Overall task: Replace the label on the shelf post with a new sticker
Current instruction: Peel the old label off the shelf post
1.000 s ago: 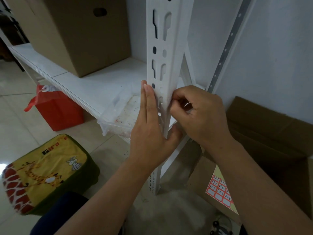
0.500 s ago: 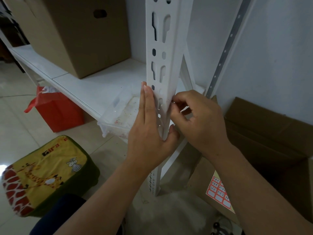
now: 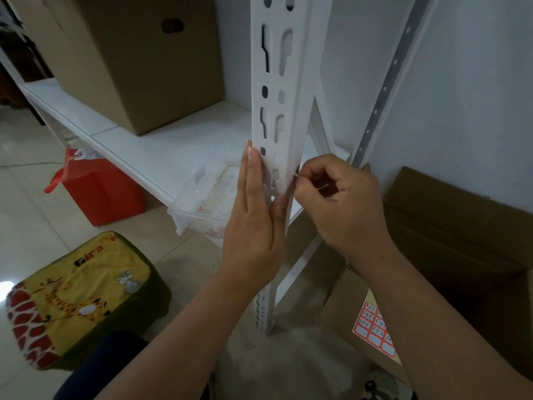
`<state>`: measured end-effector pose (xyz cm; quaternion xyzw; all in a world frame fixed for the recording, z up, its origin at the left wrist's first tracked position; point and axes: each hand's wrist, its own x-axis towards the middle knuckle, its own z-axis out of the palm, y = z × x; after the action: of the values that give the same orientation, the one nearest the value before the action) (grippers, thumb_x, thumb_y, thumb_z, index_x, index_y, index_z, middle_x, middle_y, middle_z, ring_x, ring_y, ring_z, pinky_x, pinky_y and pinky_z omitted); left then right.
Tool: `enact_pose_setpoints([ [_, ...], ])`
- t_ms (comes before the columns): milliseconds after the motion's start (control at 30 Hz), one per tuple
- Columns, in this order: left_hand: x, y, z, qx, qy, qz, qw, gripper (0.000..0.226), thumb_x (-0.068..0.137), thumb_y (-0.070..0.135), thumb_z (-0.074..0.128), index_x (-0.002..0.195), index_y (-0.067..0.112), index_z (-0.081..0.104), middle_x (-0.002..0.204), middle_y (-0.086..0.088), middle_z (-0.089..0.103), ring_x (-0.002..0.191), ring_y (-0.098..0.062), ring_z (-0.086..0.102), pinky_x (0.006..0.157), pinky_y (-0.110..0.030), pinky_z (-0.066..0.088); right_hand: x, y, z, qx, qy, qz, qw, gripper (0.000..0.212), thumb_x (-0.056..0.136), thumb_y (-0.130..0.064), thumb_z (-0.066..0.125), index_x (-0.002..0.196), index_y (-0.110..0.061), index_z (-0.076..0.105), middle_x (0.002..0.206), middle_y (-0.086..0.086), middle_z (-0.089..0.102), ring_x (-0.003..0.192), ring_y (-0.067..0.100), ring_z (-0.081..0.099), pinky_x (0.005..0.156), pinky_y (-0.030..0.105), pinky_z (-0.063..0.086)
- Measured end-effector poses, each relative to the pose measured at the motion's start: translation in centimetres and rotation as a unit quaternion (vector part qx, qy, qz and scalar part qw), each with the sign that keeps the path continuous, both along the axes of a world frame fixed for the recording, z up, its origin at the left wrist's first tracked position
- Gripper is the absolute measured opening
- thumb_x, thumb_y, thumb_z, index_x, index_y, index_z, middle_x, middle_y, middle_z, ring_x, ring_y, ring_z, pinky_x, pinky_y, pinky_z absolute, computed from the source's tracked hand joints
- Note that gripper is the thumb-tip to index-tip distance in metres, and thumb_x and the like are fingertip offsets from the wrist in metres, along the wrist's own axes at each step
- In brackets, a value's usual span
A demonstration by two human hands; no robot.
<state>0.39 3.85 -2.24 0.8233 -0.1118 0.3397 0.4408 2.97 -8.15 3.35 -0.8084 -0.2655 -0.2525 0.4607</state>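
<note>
Right hand grip at shelf post edge, label hidden.

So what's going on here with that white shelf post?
A person steadies the white shelf post with the flat left hand, while the right hand picks at its edge, fingers curled, seemingly scraping off old label residue. A sheet of red-bordered stickers lies on a cardboard box to the right, not yet used.
</note>
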Motion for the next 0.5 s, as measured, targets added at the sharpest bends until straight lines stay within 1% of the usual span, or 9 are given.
enact_pose_setpoints([
  [33,0.07,-0.11,-0.04,-0.010,-0.002,-0.006,1.000,0.065,0.102,0.044,0.027,0.150,0.022,-0.010,0.163,-0.005,0.002,0.150,-0.012,0.003,0.117,-0.017,0.015,-0.09,-0.03,-0.03,0.002,0.004,0.003,1.000,0.007,0.086,-0.020,0.060,0.084,-0.027,0.058,0.076,-0.027,0.056,0.079,0.000,0.060,0.065,0.012,0.052],
  [133,0.18,-0.48,-0.10,-0.028,-0.004,-0.004,1.000,0.064,0.101,0.046,0.026,0.150,0.023,-0.010,0.163,-0.002,0.000,0.150,-0.013,0.002,0.116,-0.014,0.013,-0.23,-0.23,-0.22,-0.015,0.004,0.005,1.000,0.009,0.086,-0.025,0.060,0.090,-0.030,0.055,0.081,-0.033,0.051,0.082,-0.008,0.058,0.068,0.005,0.048],
  [200,0.14,-0.63,-0.13,-0.029,0.001,0.000,1.000,0.064,0.101,0.048,0.025,0.150,0.026,-0.009,0.163,0.000,0.001,0.150,-0.014,0.003,0.116,-0.014,0.014,-0.18,-0.37,-0.33,-0.025,0.000,0.000,1.000,0.009,0.087,-0.027,0.061,0.093,-0.029,0.056,0.083,-0.032,0.052,0.081,-0.009,0.058,0.070,0.002,0.046],
  [233,0.11,-0.67,-0.13,-0.030,0.004,0.002,1.000,0.064,0.101,0.049,0.025,0.150,0.027,-0.009,0.163,0.001,0.001,0.150,-0.013,0.003,0.116,-0.013,0.013,-0.12,-0.44,-0.35,-0.035,-0.012,-0.001,0.999,0.007,0.087,-0.026,0.061,0.095,-0.025,0.059,0.083,-0.027,0.055,0.079,-0.006,0.059,0.070,0.003,0.047],
  [300,0.09,-0.70,-0.14,-0.030,0.006,0.005,1.000,0.064,0.100,0.049,0.025,0.149,0.027,-0.010,0.163,0.002,0.000,0.150,-0.012,0.002,0.115,-0.011,0.011,0.04,-0.46,-0.32,-0.071,-0.053,-0.001,0.996,0.010,0.089,-0.021,0.061,0.096,-0.015,0.064,0.086,-0.012,0.064,0.077,0.004,0.060,0.068,0.008,0.050],
  [367,0.11,-0.71,-0.18,-0.027,0.002,0.003,1.000,0.063,0.101,0.046,0.025,0.150,0.025,-0.009,0.163,-0.001,0.000,0.150,-0.013,0.003,0.117,-0.015,0.013,0.25,-0.51,-0.28,-0.096,-0.077,-0.001,0.992,0.011,0.090,-0.019,0.060,0.095,-0.011,0.065,0.088,-0.003,0.069,0.077,0.008,0.062,0.067,0.013,0.051],
  [433,0.13,-0.71,-0.23,-0.025,0.000,0.003,1.000,0.063,0.102,0.042,0.026,0.151,0.022,-0.008,0.164,-0.003,0.000,0.150,-0.015,0.003,0.118,-0.020,0.015,0.28,-0.49,-0.09,-0.091,-0.067,-0.002,0.994,0.010,0.091,-0.020,0.060,0.094,-0.012,0.065,0.087,-0.002,0.069,0.076,0.008,0.061,0.066,0.014,0.052],
  [500,0.20,-0.74,-0.26,-0.027,-0.003,0.007,1.000,0.063,0.103,0.039,0.027,0.151,0.019,-0.008,0.163,-0.005,0.000,0.151,-0.016,0.003,0.118,-0.020,0.015,0.22,-0.33,0.06,-0.079,-0.055,-0.010,0.995,0.009,0.091,-0.021,0.059,0.093,-0.014,0.064,0.085,-0.004,0.068,0.075,0.008,0.061,0.065,0.017,0.054],
])
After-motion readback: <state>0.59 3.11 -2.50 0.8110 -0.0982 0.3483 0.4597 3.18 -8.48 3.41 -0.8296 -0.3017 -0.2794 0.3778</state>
